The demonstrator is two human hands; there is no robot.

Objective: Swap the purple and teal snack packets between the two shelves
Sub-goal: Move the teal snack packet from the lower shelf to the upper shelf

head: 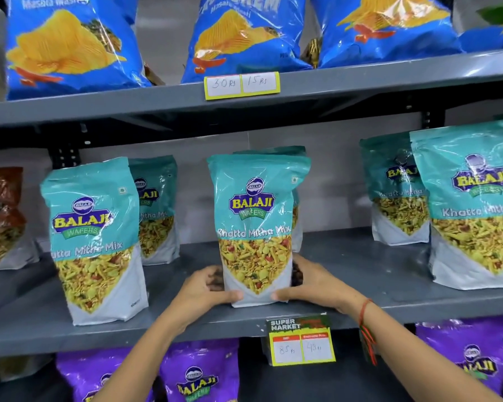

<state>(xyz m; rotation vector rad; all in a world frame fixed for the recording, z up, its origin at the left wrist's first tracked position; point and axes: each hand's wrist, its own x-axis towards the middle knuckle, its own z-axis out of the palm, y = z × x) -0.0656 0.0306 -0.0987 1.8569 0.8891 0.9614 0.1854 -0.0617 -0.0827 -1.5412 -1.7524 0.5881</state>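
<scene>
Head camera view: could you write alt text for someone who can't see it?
Two hands, left and right, grip the base of an upright teal plastic snack packet on a grey metal shelf; purple packets stand below, blue crisp bags above.

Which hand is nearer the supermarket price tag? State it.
Right. The right hand grips the middle teal packet almost directly above the price tag; the left hand grips the packet's other side, farther left.

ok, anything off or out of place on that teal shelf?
One reddish-brown packet stands at the far left of the teal row, the only non-teal one. The teal packet between both hands stands upright. No spills or damage visible.
</scene>
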